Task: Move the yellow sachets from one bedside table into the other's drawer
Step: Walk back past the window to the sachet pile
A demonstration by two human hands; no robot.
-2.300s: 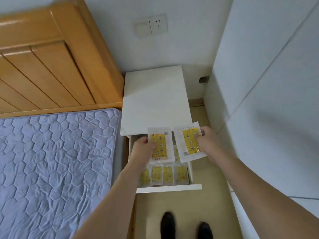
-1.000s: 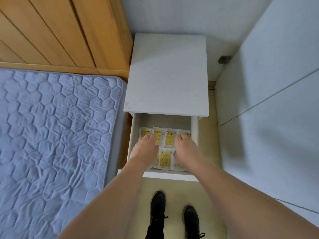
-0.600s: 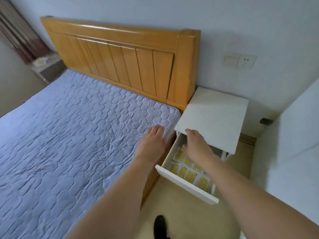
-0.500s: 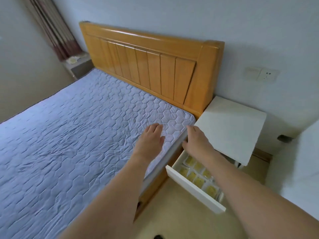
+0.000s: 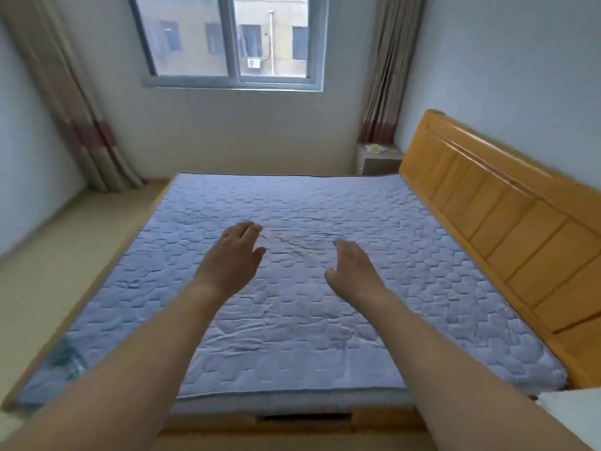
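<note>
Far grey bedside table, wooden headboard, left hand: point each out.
Far grey bedside table [image 5: 379, 164], head view, its front face.
Orange wooden headboard [image 5: 507, 219], head view, a middle panel.
Left hand [image 5: 232, 260], head view, back of the hand.

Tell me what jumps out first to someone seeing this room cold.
Two bare hands, the left hand and right hand, stretch empty over the wide blue quilted mattress. A wooden headboard runs along the right, and at the far corner stands a bedside table below the curtained window.
</note>
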